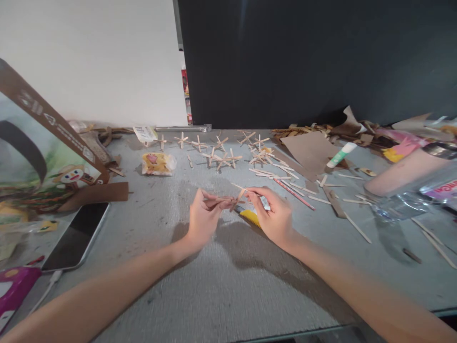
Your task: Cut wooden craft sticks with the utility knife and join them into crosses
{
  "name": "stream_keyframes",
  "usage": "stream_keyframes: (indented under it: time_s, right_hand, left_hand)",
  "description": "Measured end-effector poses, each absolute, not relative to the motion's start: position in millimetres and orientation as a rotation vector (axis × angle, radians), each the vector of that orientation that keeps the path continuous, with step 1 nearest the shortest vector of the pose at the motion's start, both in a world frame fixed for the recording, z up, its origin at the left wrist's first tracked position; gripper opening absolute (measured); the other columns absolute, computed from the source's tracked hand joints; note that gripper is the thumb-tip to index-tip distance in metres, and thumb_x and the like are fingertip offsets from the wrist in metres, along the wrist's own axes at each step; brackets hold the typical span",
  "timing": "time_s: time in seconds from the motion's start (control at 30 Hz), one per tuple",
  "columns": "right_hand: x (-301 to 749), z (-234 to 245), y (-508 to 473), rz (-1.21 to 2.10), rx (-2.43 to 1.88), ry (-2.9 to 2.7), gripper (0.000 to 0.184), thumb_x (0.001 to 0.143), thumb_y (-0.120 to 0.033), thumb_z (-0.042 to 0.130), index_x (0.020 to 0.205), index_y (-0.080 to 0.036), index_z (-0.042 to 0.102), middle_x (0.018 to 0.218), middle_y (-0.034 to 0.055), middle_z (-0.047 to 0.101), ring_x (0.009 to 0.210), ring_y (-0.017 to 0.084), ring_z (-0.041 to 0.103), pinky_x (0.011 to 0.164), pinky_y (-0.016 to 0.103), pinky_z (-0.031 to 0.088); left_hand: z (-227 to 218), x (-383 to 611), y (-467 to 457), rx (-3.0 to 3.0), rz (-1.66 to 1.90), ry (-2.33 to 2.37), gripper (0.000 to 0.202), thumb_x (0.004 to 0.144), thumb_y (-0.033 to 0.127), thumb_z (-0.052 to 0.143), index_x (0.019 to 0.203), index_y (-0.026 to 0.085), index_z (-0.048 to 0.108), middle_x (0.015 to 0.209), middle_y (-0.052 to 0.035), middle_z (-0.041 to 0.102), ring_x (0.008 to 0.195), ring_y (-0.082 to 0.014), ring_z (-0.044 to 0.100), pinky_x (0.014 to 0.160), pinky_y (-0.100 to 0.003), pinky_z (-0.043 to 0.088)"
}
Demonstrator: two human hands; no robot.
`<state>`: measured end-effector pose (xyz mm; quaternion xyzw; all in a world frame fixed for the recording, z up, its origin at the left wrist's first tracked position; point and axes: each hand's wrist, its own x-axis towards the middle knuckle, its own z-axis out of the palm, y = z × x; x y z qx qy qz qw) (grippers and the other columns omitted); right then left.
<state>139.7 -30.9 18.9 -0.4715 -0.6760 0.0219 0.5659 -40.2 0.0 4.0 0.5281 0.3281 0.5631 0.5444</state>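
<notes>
pinching thin wooden sticks [233,199], left hand [202,220], right hand [274,216]

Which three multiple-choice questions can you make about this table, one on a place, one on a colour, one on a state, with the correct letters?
1. Where does the phone lie?
A. left of the hands
B. right of the hands
C. against the dark board

2. What colour is the flat thing under the right hand?
A. blue
B. yellow
C. white

3. What is the left hand doing?
A. lying flat on the table
B. pinching wooden sticks
C. holding the phone

Answers: 1 A, it sits near the left table edge; 2 B, a yellow edge shows; 3 B, fingertips close on sticks that both hands hold.
</notes>
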Motion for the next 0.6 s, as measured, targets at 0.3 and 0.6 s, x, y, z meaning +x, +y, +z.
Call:
stream_keyframes:
  time_s: [0.3, 0.6]
  right_hand:
    - [136.5, 10.4, -30.2, -0.077, -0.948, -1.680, 0.012, 0.098, -0.021, 0.060, 0.101, -0.026, 0.071, 0.088, 0.0071, 0.077, 0.076, 0.019, 0.073, 0.073, 0.035, 0.062]
    - [137.2, 7.5, -27.9, -0.119, -0.917, -1.710, 0.014, 0.099, -0.017, 0.059, 0.107, -0.024, 0.069, 0.087, 0.0067, 0.074, 0.076, 0.018, 0.071, 0.072, 0.033, 0.060]
  left_hand:
    - [6.2, -41.4, 0.5, 1.215, 1.360, 0.776, 0.050, 0.080, 0.043, 0.085, 0.083, 0.027, 0.038, 0.096, -0.0087, 0.082, 0.097, -0.0276, 0.080, 0.098, -0.050, 0.062]
    - [4.9, -41.6, 3.1, 1.189, 1.381, 0.758, 0.049, 0.080, 0.039, 0.086, 0.082, 0.026, 0.039, 0.097, -0.0077, 0.082, 0.101, -0.0277, 0.079, 0.099, -0.049, 0.062]
